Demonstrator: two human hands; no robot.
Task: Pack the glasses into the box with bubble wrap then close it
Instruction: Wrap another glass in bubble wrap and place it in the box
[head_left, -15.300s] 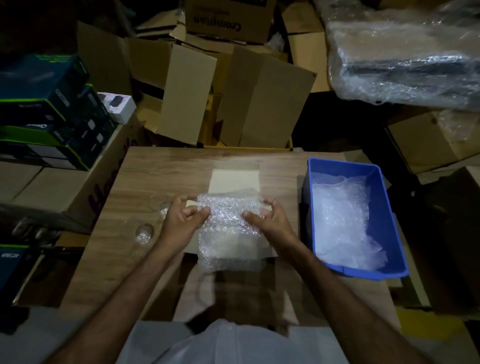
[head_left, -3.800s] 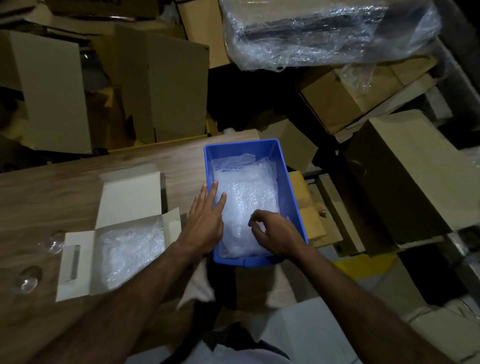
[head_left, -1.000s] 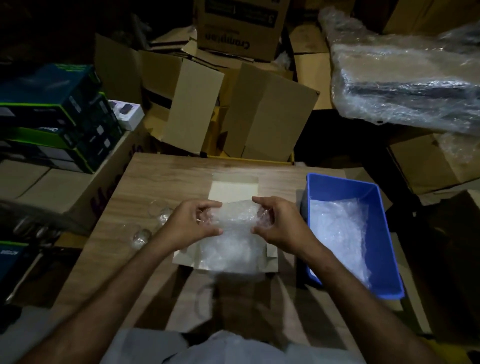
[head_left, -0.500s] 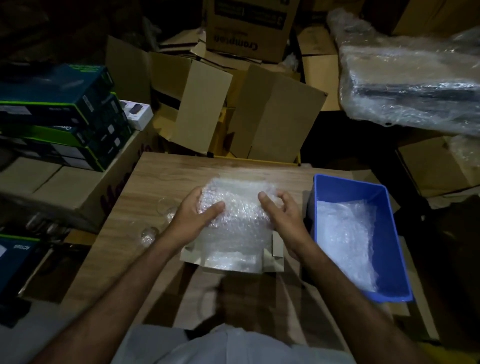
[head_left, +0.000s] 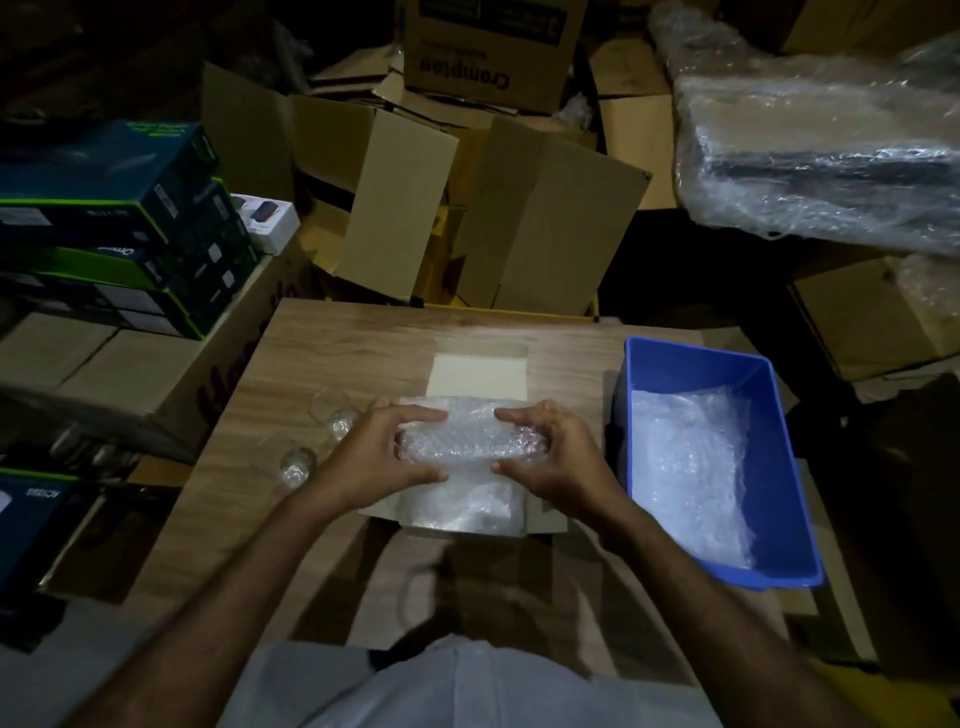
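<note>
Head cam: your left hand (head_left: 382, 457) & right hand (head_left: 553, 457) each gripped an end of a bubble wrap bundle (head_left: 467, 439), fingers curled round it, holding it just over the open white box (head_left: 480, 371) at mid-table (head_left: 322, 353). Box lid flap lay back, away from you; more bubble wrap lined the box inside. Two glasses (head_left: 332, 413) lay on the tabletop left of the box, near your left hand, not yet packed. Blue bin (head_left: 691, 364) sat right of the box w/ loose bubble wrap sheets (head_left: 691, 467) in it.
</note>
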